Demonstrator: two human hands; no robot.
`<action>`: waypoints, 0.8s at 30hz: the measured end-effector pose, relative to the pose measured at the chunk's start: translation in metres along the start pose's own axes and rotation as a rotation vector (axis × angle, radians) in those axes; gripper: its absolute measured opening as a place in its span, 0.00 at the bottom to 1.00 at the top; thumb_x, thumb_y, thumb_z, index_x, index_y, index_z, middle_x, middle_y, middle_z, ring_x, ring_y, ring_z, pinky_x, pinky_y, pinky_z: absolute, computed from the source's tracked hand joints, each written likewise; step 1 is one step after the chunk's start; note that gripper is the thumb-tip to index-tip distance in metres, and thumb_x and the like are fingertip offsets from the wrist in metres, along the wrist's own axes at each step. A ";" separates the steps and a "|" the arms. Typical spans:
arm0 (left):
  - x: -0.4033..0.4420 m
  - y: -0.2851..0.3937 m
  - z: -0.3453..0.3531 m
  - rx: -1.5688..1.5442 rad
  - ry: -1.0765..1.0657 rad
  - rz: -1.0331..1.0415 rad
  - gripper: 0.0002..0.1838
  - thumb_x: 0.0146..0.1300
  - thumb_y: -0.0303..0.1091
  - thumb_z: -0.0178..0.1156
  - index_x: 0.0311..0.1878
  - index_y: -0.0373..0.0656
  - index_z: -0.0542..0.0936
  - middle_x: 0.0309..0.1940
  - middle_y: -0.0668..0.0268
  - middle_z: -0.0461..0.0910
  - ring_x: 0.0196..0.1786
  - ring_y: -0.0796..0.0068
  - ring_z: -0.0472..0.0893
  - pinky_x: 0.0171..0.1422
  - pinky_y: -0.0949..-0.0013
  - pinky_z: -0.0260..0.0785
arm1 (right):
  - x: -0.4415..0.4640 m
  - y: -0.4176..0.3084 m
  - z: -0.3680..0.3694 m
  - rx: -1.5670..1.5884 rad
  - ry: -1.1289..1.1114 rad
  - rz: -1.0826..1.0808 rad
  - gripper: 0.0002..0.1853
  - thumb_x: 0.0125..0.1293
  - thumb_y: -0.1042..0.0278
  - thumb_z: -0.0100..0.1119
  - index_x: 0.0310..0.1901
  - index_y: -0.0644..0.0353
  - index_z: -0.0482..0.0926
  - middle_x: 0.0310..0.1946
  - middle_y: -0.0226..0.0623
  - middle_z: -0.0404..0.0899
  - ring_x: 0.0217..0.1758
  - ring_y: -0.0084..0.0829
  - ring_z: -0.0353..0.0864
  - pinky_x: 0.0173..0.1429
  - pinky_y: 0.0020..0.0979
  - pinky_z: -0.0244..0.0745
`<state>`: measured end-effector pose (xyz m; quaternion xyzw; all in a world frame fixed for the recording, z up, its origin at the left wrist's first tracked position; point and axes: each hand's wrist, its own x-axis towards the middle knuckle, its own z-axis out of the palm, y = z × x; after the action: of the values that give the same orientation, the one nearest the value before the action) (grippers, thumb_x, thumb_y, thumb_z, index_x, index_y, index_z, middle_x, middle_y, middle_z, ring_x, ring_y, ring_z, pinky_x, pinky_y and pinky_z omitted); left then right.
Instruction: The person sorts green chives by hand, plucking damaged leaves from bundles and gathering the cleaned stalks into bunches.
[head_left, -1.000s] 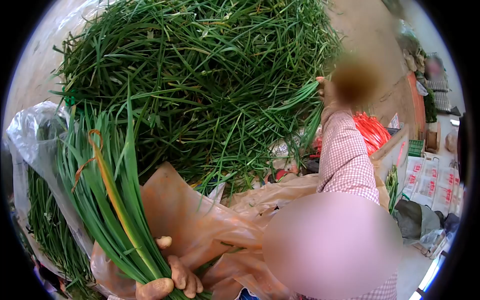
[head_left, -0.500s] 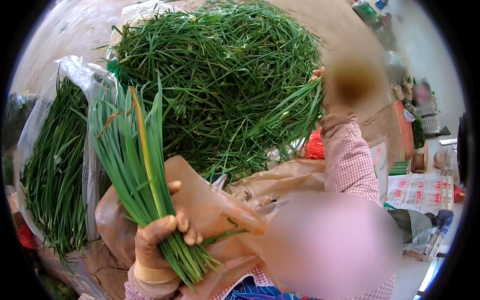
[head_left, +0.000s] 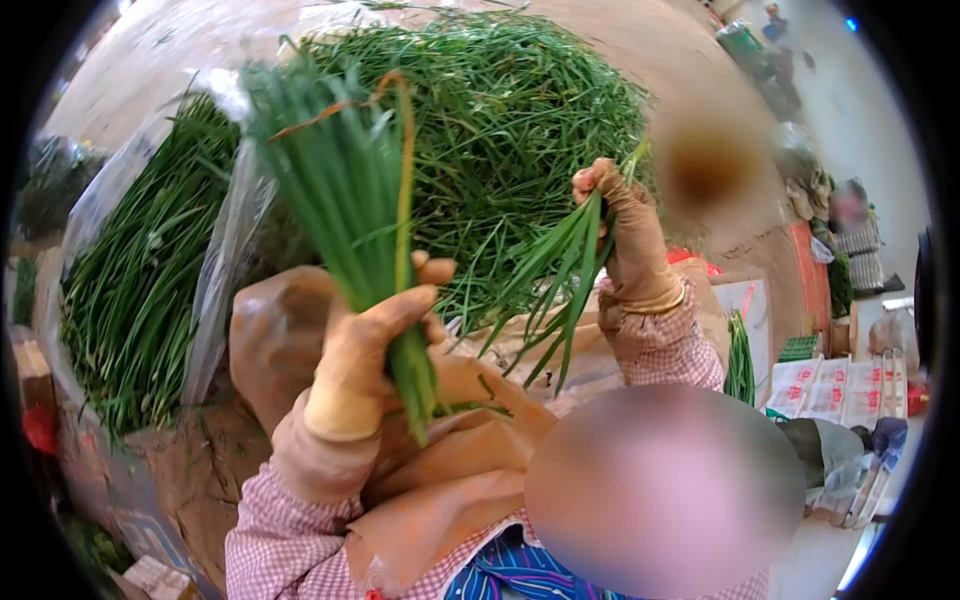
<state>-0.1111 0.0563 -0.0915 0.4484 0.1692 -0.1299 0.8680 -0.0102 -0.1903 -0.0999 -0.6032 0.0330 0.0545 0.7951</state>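
Observation:
My left hand (head_left: 365,345) is closed around the lower stems of a thick bunch of garlic chives (head_left: 340,200), its leaves pointing up. One yellowed leaf (head_left: 404,180) with an orange-brown bent tip sticks out along the bunch's right side. Farther right, my right hand (head_left: 608,195) grips a smaller, loose bunch of garlic chives (head_left: 560,270), whose leaves hang down to the left. The two bunches are apart. Behind both hands lies a big tangled heap of garlic chives (head_left: 520,110).
At the left, a clear plastic bag (head_left: 222,290) holds neatly laid garlic chives (head_left: 145,270). A brown plastic apron (head_left: 440,480) covers my lap. More chives (head_left: 739,360) show beside my right sleeve. White sacks with red print (head_left: 835,388) lie at the right.
My left hand has lifted its bunch up and to the right. My right hand has drawn its chives away from the heap, toward me and slightly left.

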 end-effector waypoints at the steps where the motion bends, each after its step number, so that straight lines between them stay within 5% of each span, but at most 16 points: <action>1: 0.004 -0.004 -0.001 0.007 -0.072 0.015 0.18 0.57 0.29 0.61 0.51 0.36 0.75 0.31 0.66 0.77 0.25 0.79 0.75 0.27 0.78 0.68 | -0.010 0.003 0.020 0.023 0.043 0.022 0.13 0.65 0.57 0.60 0.33 0.59 0.80 0.20 0.25 0.75 0.14 0.15 0.64 0.17 0.17 0.55; 9: 0.010 -0.026 0.002 0.178 -0.080 -0.001 0.11 0.55 0.24 0.63 0.42 0.36 0.77 0.28 0.67 0.78 0.23 0.80 0.76 0.25 0.77 0.69 | -0.045 0.015 0.086 0.024 -0.039 0.106 0.16 0.67 0.54 0.56 0.34 0.59 0.81 0.22 0.26 0.78 0.14 0.14 0.66 0.18 0.17 0.58; 13: 0.010 -0.018 -0.008 0.173 -0.018 -0.146 0.12 0.53 0.24 0.65 0.42 0.37 0.77 0.29 0.67 0.79 0.22 0.79 0.75 0.22 0.77 0.68 | -0.038 0.006 0.063 -0.181 0.135 -0.058 0.15 0.68 0.55 0.55 0.36 0.59 0.82 0.23 0.30 0.81 0.16 0.15 0.69 0.20 0.16 0.59; 19: 0.011 -0.028 -0.008 0.169 0.064 -0.025 0.12 0.53 0.23 0.65 0.41 0.37 0.77 0.28 0.66 0.79 0.21 0.79 0.74 0.22 0.78 0.67 | -0.048 0.008 0.041 -0.481 0.245 -0.471 0.10 0.65 0.68 0.60 0.45 0.62 0.80 0.31 0.30 0.82 0.28 0.12 0.72 0.29 0.14 0.66; 22: 0.013 -0.034 -0.004 0.201 0.071 0.015 0.13 0.53 0.22 0.64 0.42 0.36 0.77 0.29 0.66 0.79 0.22 0.78 0.75 0.24 0.78 0.68 | -0.075 0.003 0.071 -0.269 -0.098 -0.528 0.13 0.62 0.71 0.62 0.48 0.62 0.79 0.34 0.29 0.81 0.28 0.14 0.71 0.33 0.16 0.70; 24: 0.015 -0.037 -0.002 0.225 0.081 0.041 0.13 0.53 0.22 0.64 0.43 0.36 0.76 0.29 0.66 0.79 0.22 0.78 0.75 0.24 0.78 0.69 | -0.070 0.013 0.082 -0.557 -0.073 -0.403 0.12 0.62 0.68 0.64 0.46 0.61 0.79 0.30 0.26 0.79 0.27 0.13 0.71 0.32 0.19 0.69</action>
<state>-0.1119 0.0359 -0.1259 0.5514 0.1791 -0.1120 0.8070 -0.0821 -0.1110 -0.0820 -0.7891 -0.1313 -0.0752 0.5953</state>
